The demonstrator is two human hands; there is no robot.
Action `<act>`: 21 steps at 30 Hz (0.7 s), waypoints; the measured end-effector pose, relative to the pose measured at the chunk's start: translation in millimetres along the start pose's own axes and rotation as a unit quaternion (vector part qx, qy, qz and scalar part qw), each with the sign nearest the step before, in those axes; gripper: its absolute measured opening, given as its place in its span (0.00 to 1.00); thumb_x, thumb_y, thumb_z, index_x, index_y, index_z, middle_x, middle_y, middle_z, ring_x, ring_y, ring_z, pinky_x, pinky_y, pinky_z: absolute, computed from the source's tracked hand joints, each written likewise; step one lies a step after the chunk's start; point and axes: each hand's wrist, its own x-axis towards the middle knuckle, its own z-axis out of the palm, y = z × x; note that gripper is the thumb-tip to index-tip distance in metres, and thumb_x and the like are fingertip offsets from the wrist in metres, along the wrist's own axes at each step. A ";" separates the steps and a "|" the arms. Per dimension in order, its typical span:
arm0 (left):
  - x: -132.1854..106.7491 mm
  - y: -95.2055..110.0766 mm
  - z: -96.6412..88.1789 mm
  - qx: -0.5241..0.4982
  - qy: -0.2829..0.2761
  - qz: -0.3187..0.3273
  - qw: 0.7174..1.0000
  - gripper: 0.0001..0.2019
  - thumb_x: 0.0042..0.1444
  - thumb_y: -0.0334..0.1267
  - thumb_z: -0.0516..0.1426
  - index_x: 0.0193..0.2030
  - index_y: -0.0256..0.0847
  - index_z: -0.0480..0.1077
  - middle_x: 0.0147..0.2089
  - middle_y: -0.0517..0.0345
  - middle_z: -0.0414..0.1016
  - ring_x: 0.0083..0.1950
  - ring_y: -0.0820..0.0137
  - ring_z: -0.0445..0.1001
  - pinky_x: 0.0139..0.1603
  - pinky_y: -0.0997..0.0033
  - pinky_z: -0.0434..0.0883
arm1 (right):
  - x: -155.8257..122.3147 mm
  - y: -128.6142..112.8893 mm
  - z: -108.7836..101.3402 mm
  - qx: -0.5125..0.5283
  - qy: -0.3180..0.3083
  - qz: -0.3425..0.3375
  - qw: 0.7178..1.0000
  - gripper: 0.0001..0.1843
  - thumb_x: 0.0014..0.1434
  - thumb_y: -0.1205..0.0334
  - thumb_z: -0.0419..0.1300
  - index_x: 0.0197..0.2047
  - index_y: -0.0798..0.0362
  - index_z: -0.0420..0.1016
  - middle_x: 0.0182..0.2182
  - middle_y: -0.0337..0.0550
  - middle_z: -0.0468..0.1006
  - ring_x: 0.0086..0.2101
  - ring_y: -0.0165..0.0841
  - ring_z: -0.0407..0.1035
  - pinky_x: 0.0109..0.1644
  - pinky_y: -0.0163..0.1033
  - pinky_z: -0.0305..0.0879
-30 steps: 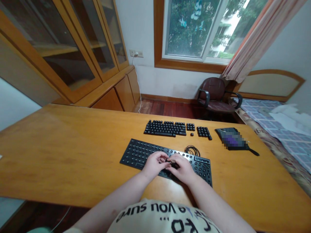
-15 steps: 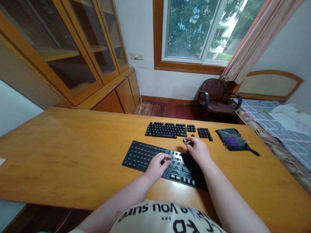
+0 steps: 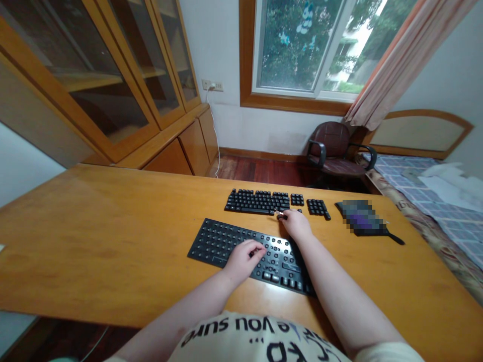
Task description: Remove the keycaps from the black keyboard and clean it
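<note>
A black keyboard base (image 3: 215,241), mostly stripped of its keycaps, lies at a slant before me. My left hand (image 3: 244,259) rests over its middle, fingers curled and tips together; what they may hold is hidden. Several keycaps (image 3: 285,281) sit along the base's near edge. Beyond the base, my right hand (image 3: 298,225) pinches a small black keycap (image 3: 279,216) beside the lower right corner of a block of loose keycaps (image 3: 258,201). That block is laid out in keyboard order. Two smaller groups, the navigation keycaps (image 3: 297,199) and number-pad keycaps (image 3: 318,207), stand to its right.
A dark pouch (image 3: 372,231), partly blurred, with a strap lies at the right of the wooden desk (image 3: 113,241). Past the desk's far edge stand an office chair (image 3: 332,146) and a bed (image 3: 422,186). A glass-door cabinet (image 3: 151,120) borders the left.
My right hand has moved left and slightly away from me with the keycap, towards the large block's lower right corner. My left hand's fingertips have drawn closer together.
</note>
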 end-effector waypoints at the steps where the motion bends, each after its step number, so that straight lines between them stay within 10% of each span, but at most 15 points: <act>1: 0.2 0.1 0.1 0.001 -0.001 0.000 1.000 0.07 0.57 0.36 0.54 0.34 0.41 0.74 0.36 0.56 0.75 0.40 0.68 0.72 0.41 0.70 0.69 | 1.3 -1.0 1.2 -0.004 -0.001 0.002 1.000 0.10 0.57 0.57 0.57 0.39 0.49 0.78 0.38 0.46 0.78 0.39 0.37 0.72 0.37 0.35 0.62; 21: 0.9 -0.8 1.6 0.008 0.003 0.009 1.000 0.07 0.56 0.36 0.54 0.33 0.41 0.74 0.35 0.56 0.75 0.39 0.69 0.72 0.42 0.70 0.69 | 3.7 -7.5 6.9 -0.009 0.019 0.001 1.000 0.12 0.62 0.57 0.52 0.41 0.49 0.75 0.41 0.45 0.76 0.40 0.37 0.71 0.38 0.36 0.61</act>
